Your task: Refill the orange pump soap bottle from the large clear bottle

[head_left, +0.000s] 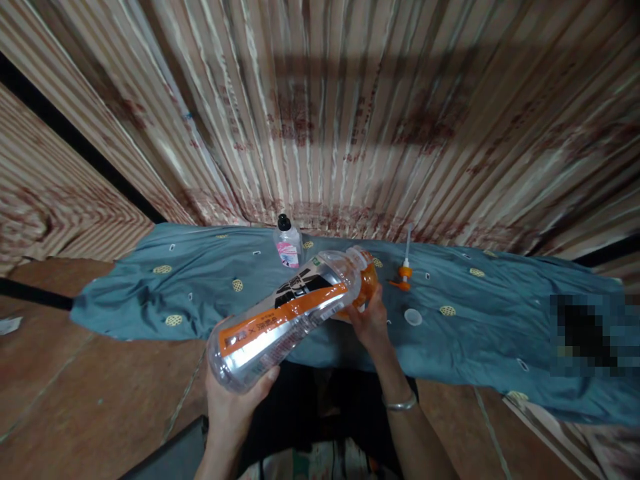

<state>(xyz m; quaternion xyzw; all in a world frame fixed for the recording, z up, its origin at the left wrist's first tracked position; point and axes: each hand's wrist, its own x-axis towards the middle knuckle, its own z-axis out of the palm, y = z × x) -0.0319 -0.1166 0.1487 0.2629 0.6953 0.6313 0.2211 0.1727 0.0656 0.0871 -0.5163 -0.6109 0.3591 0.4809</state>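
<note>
My left hand (235, 403) is wrapped around the base of a large clear plastic bottle (285, 320) with an orange and silver label. The bottle is tilted, its neck pointing up and to the right. At that neck, my right hand (373, 320) grips a translucent orange bottle (369, 280), partly hidden behind the clear one. The two bottles meet there, but I cannot tell whether the mouths line up. An orange pump head (405, 273) with a clear tube lies on the cloth to the right, with a small whitish round lid (413, 317) in front of it.
A small clear bottle with a black cap (287, 243) and pink label stands behind the large one. Blue-green patterned cloth (135, 293) covers the table. A striped curtain (325, 133) hangs right behind it. A pixelated dark patch (585, 333) is at the right.
</note>
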